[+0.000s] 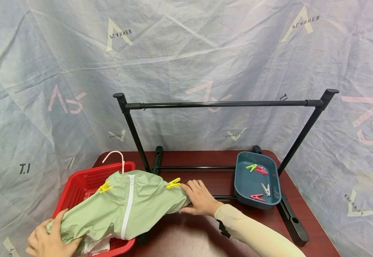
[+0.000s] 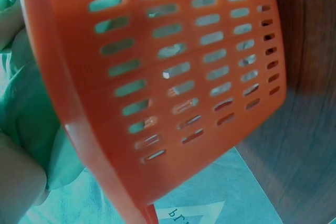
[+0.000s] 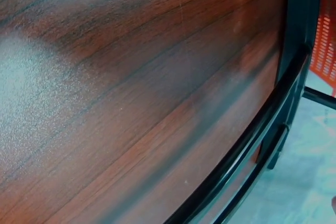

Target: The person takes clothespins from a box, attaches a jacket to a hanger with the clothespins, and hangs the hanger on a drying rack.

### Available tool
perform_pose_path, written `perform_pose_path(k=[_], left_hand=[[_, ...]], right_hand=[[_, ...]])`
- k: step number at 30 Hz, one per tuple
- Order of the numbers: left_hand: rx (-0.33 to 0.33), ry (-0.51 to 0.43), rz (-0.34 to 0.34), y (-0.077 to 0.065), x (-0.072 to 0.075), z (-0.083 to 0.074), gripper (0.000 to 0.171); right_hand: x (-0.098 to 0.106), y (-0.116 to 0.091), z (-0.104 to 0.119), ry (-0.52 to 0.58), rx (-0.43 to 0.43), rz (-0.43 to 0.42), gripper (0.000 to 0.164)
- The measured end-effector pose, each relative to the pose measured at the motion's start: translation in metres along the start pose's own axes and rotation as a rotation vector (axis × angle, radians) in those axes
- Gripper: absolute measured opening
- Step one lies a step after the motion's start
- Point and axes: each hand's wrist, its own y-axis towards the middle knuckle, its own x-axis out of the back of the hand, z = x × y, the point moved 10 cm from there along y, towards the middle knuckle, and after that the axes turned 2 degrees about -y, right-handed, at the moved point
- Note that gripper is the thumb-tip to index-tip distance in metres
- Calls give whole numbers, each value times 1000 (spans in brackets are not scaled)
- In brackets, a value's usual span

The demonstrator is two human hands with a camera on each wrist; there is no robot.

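A light green zip jacket (image 1: 109, 210) is spread over a red basket (image 1: 71, 178), on a hanger whose pale pink hook (image 1: 123, 160) sticks out at the collar. One yellow clothespin (image 1: 105, 187) is at the left shoulder, and another yellow clothespin (image 1: 173, 184) is at the right one. My left hand (image 1: 49, 237) grips the left sleeve, thumb and fingers on either side of it. At the opposite sleeve my right hand (image 1: 200, 200) holds the end between thumb and fingers. The left wrist view shows green cloth (image 2: 23, 93) beside the basket's slotted wall (image 2: 142, 77). No hand is clear in the right wrist view.
A black rack (image 1: 218, 104) spans the dark red table (image 1: 199, 157). At the right stands a blue tray (image 1: 250, 184) with several green, pink and white clothespins. White cloth (image 1: 96, 247) lies in the basket under the jacket. A printed grey sheet (image 1: 186, 53) hangs behind.
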Motion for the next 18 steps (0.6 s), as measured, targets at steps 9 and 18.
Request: perform_pose_path(k=[9,18], left_hand=[[25,32,107,5,-6,4,97],[44,58,192,8,-12,7,98]], right_hand=[[6,2,2,14,-28,-3,96],[10,5,5,19,-35,-27,102]])
